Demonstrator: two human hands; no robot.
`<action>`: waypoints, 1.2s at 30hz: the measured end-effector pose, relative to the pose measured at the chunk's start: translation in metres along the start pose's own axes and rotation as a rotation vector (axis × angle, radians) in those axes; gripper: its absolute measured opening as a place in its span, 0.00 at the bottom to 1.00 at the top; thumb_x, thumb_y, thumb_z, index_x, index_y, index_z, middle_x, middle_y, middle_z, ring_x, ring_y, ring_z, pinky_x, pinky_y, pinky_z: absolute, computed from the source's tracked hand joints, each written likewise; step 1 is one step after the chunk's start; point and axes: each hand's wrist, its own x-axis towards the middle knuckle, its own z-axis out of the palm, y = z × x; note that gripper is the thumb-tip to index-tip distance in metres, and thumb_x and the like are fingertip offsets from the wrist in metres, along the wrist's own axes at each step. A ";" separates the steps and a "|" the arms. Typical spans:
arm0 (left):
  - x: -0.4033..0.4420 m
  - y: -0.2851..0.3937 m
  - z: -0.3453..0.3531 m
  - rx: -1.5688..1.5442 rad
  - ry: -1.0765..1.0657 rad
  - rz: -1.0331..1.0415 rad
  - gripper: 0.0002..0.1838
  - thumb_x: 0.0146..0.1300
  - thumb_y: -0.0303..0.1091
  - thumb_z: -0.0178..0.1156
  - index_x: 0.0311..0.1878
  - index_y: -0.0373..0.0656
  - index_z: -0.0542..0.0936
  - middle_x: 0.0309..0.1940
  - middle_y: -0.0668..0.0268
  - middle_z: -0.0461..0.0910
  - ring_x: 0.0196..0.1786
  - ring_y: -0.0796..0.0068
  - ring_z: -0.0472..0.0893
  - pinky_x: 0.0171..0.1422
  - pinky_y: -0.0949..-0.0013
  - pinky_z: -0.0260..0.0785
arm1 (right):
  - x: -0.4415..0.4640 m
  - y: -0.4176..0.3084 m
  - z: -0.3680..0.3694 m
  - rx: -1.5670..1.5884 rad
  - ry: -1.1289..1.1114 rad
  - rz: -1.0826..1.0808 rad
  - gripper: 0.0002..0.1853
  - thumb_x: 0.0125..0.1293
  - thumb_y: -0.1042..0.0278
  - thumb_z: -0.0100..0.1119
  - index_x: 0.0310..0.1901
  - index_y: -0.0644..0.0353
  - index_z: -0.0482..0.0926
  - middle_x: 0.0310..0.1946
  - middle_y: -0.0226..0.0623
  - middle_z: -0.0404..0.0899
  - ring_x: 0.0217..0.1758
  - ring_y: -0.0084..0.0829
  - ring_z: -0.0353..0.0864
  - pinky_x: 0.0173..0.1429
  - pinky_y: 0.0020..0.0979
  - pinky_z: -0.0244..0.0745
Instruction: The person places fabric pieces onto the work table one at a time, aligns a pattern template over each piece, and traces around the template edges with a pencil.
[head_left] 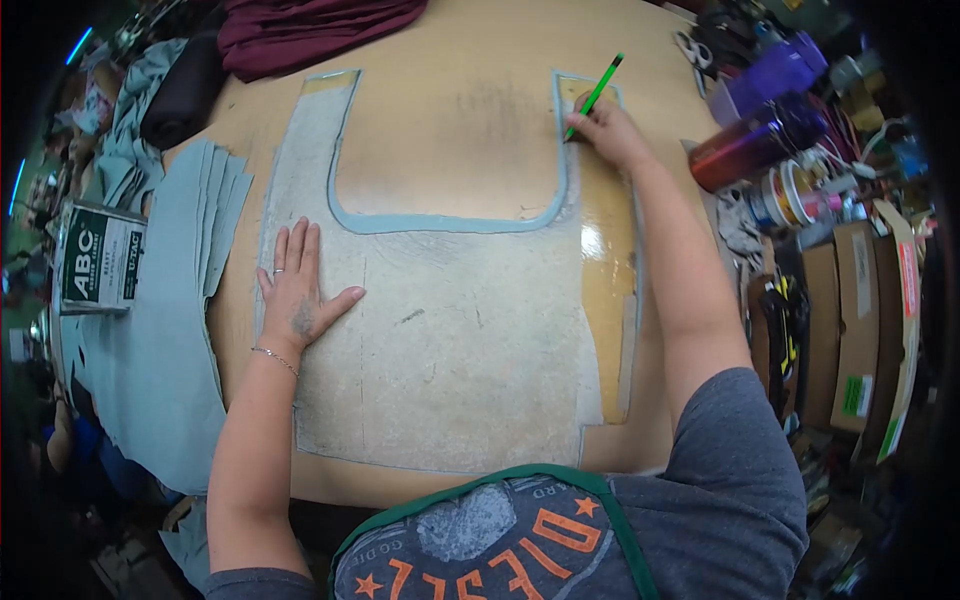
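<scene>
1. Laid out: a large beige, worn, flat panel with a U-shaped cutout (430, 350) lies on the smooth tan tabletop (450, 140), its two arms pointing away from the person. A pale-blue border (445, 224) shows along the cutout, seemingly a layer beneath; a glossy amber strip (610, 270) shows along the right side.
2. Steadied: the person's left hand (303, 290) rests flat on the panel's left part, fingers spread, gripping nothing.
3. In hand: the right hand (603, 128) is closed around a slim bright-green pencil (600, 86), its lower end at the inner edge of the right arm. Edge marking appears to be under way.
4. Left: the full outline cannot be judged complete; no drawn line can be made out.
5. Apart: layered grey-blue fabric pieces (165, 350) lie to the left.
</scene>
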 end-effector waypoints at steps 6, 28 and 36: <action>0.001 0.000 -0.002 0.003 -0.032 -0.007 0.55 0.39 0.64 0.59 0.68 0.47 0.48 0.69 0.65 0.42 0.71 0.61 0.40 0.64 0.34 0.35 | 0.099 0.014 -0.014 -0.203 0.217 0.060 0.12 0.60 0.63 0.56 0.35 0.64 0.72 0.24 0.35 0.77 0.25 0.23 0.74 0.31 0.26 0.70; 0.039 -0.027 -0.014 -0.297 0.068 0.056 0.32 0.59 0.57 0.43 0.64 0.52 0.58 0.67 0.64 0.50 0.70 0.60 0.46 0.66 0.36 0.37 | 0.132 -0.093 0.248 0.352 0.292 -0.082 0.10 0.64 0.66 0.51 0.36 0.64 0.64 0.27 0.37 0.74 0.25 0.23 0.77 0.27 0.21 0.73; 0.089 -0.029 0.003 -0.217 0.257 -0.019 0.23 0.64 0.47 0.39 0.63 0.63 0.61 0.67 0.70 0.50 0.70 0.59 0.43 0.64 0.32 0.35 | 0.174 -0.081 0.251 0.074 0.465 -0.087 0.11 0.59 0.64 0.56 0.35 0.64 0.71 0.27 0.44 0.78 0.28 0.39 0.79 0.36 0.34 0.73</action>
